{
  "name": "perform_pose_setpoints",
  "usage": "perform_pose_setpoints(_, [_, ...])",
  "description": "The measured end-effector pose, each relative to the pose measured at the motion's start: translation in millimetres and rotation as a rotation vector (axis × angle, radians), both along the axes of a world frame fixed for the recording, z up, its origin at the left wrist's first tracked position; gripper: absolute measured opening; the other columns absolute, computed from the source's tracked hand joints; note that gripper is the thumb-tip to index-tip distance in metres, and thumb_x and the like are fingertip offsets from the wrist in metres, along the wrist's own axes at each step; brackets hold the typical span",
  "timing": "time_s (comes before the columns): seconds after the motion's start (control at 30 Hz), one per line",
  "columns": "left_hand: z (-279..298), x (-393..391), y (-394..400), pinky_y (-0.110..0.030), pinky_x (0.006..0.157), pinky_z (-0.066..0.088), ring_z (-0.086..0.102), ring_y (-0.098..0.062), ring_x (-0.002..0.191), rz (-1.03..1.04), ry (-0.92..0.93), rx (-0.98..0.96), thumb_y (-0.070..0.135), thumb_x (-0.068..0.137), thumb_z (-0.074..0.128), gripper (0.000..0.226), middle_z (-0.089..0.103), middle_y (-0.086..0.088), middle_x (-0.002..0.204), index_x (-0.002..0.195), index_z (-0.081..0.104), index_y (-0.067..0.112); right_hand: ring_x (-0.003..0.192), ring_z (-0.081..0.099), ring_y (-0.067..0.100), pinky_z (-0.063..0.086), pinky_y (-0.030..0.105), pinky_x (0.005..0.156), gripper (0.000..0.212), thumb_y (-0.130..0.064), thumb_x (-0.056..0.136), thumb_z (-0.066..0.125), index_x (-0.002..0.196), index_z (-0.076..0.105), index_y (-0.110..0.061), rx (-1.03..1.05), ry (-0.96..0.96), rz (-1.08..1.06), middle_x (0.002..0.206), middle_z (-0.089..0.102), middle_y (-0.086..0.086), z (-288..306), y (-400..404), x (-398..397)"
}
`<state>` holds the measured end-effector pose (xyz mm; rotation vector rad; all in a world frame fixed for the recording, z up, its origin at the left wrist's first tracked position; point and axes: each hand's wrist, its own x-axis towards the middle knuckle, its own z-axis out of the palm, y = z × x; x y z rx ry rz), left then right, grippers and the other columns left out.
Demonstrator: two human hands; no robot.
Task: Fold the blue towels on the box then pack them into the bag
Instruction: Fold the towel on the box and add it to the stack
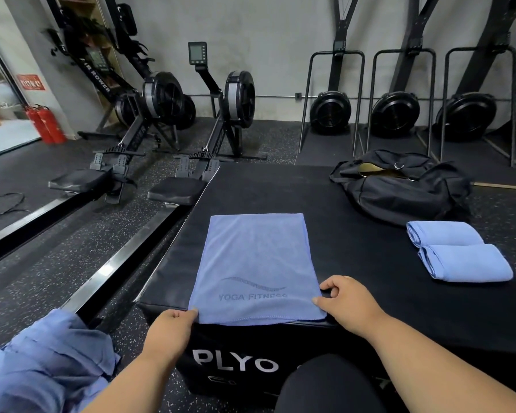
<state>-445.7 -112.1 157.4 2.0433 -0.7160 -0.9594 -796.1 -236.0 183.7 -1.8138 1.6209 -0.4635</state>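
Note:
A blue towel point(255, 263) printed "YOGA FITNESS" lies flat on the black plyo box point(355, 254), its near edge at the box's front rim. My left hand point(169, 329) pinches the towel's near left corner. My right hand point(347, 299) pinches the near right corner. Two folded blue towels point(459, 251) sit side by side on the right of the box. A black bag point(399, 186) with its top open stands at the box's far right. A heap of unfolded blue towels point(45, 365) lies at my lower left, beside the box.
Two rowing machines point(173, 120) stand on the speckled floor left of the box, their rails running toward me. Fan units in metal frames point(393, 114) line the back wall. Red fire extinguishers point(45, 123) stand at the far left.

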Motion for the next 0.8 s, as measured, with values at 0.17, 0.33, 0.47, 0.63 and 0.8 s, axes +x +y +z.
perform_pose_setpoints(0.17, [-11,-2,-5,-0.035,0.074,0.047,0.063,-0.022,0.07,0.022,0.224,0.069,0.05,0.081,0.069,0.04,0.07,0.001,0.071,0.081,0.07,0.01,0.082,0.057,0.008,0.042,0.021,0.069,0.03,-0.046,0.078,0.082,0.093,0.062,-0.03,-0.017,0.089,0.041,0.1,0.054,-0.008,3,3,5])
perform_pose_setpoints(0.33, [-12,-12,-5,-0.038,0.081,0.055,0.077,-0.029,0.091,0.018,0.345,-0.002,0.041,0.098,0.066,0.036,0.081,-0.009,0.1,0.111,0.076,0.008,0.084,0.058,0.009,0.047,0.023,0.076,0.036,-0.05,0.076,0.083,0.088,0.061,-0.024,-0.01,0.142,0.083,0.103,0.055,-0.006,6,3,7])
perform_pose_setpoints(0.47, [-6,-18,-1,-0.039,0.077,0.054,0.071,-0.03,0.08,0.142,0.375,-0.116,0.027,0.097,0.067,0.022,0.078,-0.009,0.088,0.098,0.071,0.005,0.094,0.056,0.01,0.047,0.024,0.081,0.03,-0.045,0.078,0.081,0.082,0.067,-0.019,0.009,0.13,0.101,0.1,0.056,-0.005,6,6,8])
perform_pose_setpoints(0.63, [7,-21,7,-0.035,0.069,0.046,0.049,-0.02,0.064,0.188,0.357,-0.206,0.016,0.091,0.066,0.012,0.054,0.0,0.064,0.087,0.054,0.015,0.097,0.059,0.016,0.051,0.03,0.088,0.018,-0.034,0.079,0.077,0.072,0.069,-0.019,0.038,0.08,0.071,0.096,0.06,-0.006,6,13,9])
perform_pose_setpoints(0.8, [14,-25,18,-0.038,0.08,0.055,0.068,-0.022,0.081,0.123,0.363,-0.229,0.018,0.095,0.067,0.011,0.07,-0.005,0.083,0.092,0.058,0.013,0.053,0.038,0.008,0.036,0.023,0.053,0.018,-0.015,0.082,0.068,0.074,0.052,-0.016,0.09,-0.23,-0.039,0.059,0.046,-0.01,14,30,3])
